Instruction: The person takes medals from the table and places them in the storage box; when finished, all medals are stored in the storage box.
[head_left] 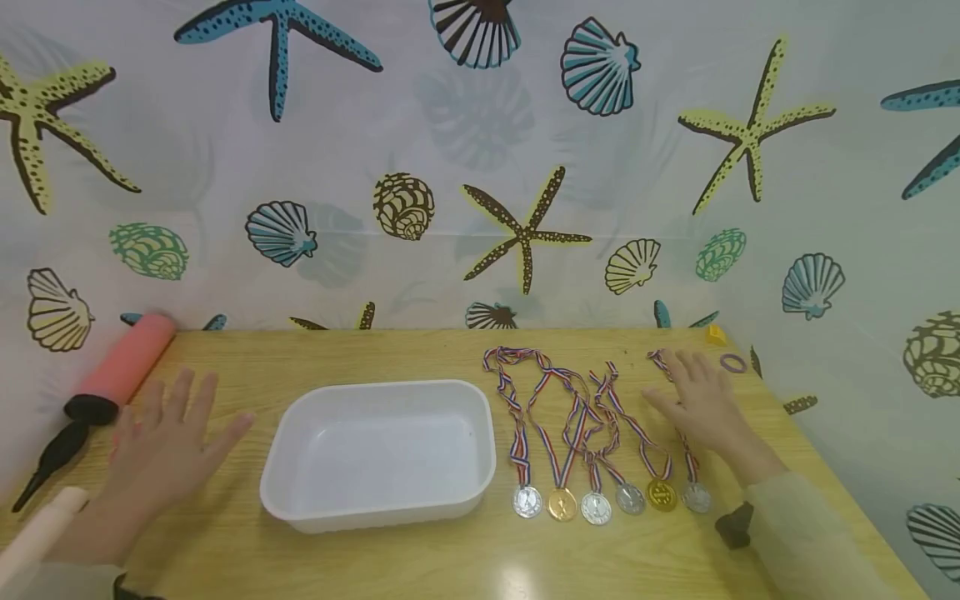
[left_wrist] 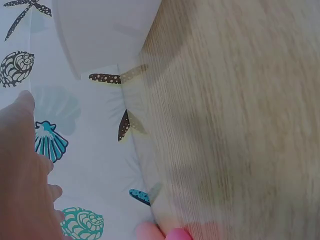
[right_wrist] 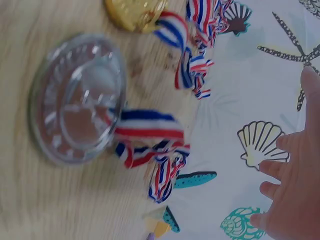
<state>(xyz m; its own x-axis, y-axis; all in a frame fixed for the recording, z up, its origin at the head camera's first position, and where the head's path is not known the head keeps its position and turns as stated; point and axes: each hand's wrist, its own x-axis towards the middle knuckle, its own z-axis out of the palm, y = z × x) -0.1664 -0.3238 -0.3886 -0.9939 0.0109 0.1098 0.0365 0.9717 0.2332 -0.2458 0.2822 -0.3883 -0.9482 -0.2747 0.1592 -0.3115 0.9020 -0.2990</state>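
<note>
My left hand (head_left: 167,454) hovers over the table's left side with its fingers spread, holding nothing. Between the hands stands a white rectangular tub (head_left: 378,521). To its right lie several medals on striped ribbons in a row, among them a silver medal (head_left: 527,502), a gold-coloured medal (head_left: 562,504) and a darker gold medal (head_left: 662,494). Above the ribbon of the rightmost silver medal (right_wrist: 80,100) is my right hand (head_left: 701,404), fingers extended and nothing in them. Its ribbon (head_left: 690,462) is partly hidden by that hand.
A pink cylinder with a black end (head_left: 123,367), like a hand pump, lies at the back left. A yellow piece (head_left: 716,335) and a purple ring (head_left: 732,363) sit at the back right corner. A curtain printed with shells (head_left: 337,167) hangs behind the wooden table (head_left: 420,567).
</note>
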